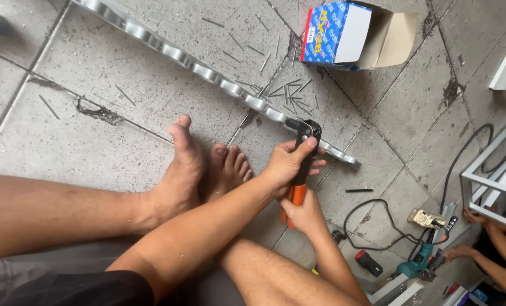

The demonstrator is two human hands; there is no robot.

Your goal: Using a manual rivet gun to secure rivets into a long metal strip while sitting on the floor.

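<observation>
A grey tiled floor (122,107) strewn with thin metal pins is seen. A black-headed, orange-handled hand riveter (301,170) is gripped by both hands: left hand (287,164) closed around its upper body, right hand (304,214) clamped on the handles. Its nose is set just beyond the fingertips on a long perforated silver metal strip (207,71).

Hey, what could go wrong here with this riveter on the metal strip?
The bare foot rests right beside the metal strip, so a slip of the riveter might hit toes. Loose pins scattered on the floor could prick skin. Both hands squeeze the handles close together, so the right hand might get pinched.
</observation>
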